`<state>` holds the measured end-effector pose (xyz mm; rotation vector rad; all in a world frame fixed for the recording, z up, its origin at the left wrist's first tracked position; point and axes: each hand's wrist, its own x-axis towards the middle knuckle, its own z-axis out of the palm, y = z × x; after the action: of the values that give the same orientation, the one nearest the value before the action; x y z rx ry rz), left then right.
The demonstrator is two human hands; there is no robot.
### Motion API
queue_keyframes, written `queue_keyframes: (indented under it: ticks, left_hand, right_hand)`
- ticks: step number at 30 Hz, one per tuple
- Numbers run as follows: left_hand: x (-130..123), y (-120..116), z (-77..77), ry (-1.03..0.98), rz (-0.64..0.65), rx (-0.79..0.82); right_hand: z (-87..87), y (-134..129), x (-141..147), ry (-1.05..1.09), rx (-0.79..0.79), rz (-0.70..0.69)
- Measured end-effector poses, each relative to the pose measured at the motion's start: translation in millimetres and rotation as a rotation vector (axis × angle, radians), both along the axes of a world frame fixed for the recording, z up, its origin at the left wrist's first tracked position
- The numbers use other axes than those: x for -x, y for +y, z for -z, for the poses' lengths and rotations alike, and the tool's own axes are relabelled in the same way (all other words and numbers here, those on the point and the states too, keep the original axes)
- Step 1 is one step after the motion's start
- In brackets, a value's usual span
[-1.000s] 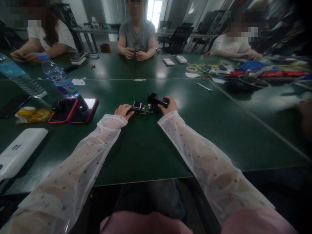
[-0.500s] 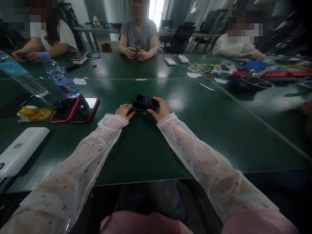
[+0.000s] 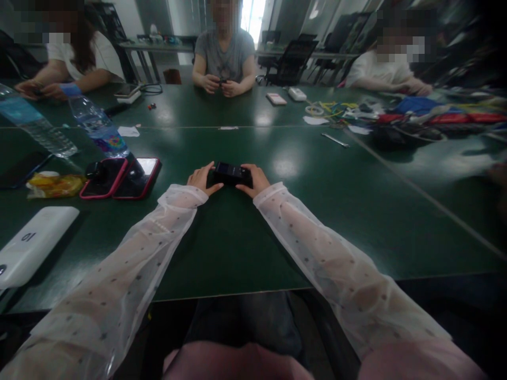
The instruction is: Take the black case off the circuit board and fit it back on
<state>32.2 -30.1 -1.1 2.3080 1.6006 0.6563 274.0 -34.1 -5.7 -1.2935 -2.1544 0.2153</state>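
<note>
A small black box-shaped device (image 3: 233,174) is between my two hands, low over the green table (image 3: 237,243). My left hand (image 3: 203,180) grips its left end, with the thumb along the near side. Around the right end are the fingers and thumb of my right hand (image 3: 254,179). The device lies nearly level, its long side running left to right. Its small details are too dark to make out.
Left of my hands lie two red-edged phones (image 3: 137,184), a yellow packet (image 3: 55,186), a white device (image 3: 35,245) and two bottles (image 3: 97,124). A wrench (image 3: 335,140) and piled cables (image 3: 420,119) are at the right. Three people sit across the table.
The device has been tilted and lowered slightly, so its near side shows less. My left fingers have spread upward along its left end, and my right hand has shifted slightly down and left.
</note>
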Motion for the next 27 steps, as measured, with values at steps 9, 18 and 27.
queue_keyframes:
  ticks: [9, 18, 27]
  left_hand:
    - [-1.8, -3.7, -4.0, 0.077, 0.003, 0.023]
    - [-3.9, -6.0, -7.9, 0.138, 0.001, 0.024]
    - [-4.9, -7.3, -9.0, 0.181, 0.000, 0.034]
  right_hand:
    - [-5.8, -6.5, 2.3, 0.006, -0.022, -0.053]
    - [1.2, -3.7, 1.1, -0.012, -0.023, 0.005]
    - [3.0, -3.5, 2.9, -0.020, -0.006, 0.034]
